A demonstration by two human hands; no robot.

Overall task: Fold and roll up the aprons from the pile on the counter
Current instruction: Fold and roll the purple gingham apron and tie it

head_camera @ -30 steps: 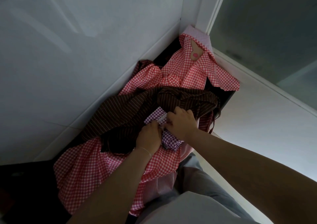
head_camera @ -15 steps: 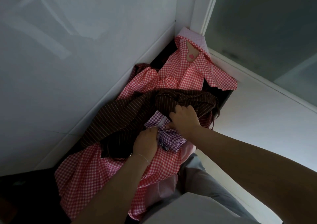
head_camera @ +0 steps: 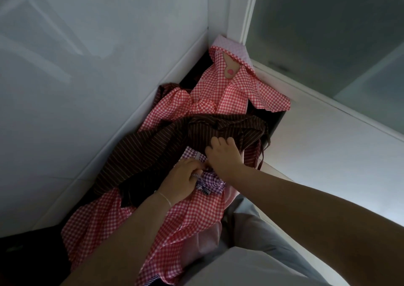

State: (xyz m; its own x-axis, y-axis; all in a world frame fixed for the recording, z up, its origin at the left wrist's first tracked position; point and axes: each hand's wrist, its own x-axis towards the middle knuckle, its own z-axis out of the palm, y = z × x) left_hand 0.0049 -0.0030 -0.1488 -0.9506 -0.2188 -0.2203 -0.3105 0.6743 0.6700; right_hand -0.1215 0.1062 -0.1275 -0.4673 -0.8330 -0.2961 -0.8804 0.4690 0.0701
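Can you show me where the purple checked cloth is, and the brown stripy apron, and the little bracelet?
purple checked cloth (head_camera: 211,181): head view, on the bunched part below the two hands.
brown stripy apron (head_camera: 148,148): head view, on its wide striped panel left of the hands.
bracelet (head_camera: 165,198): head view, on the thin chain across the left wrist.

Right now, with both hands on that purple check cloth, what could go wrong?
The brown striped apron lies over the purple cloth, so pulling may drag it along. A dark strap hangs off the edge and could snag. The left hand and right hand hide the cloth, so a fold may bunch unseen.
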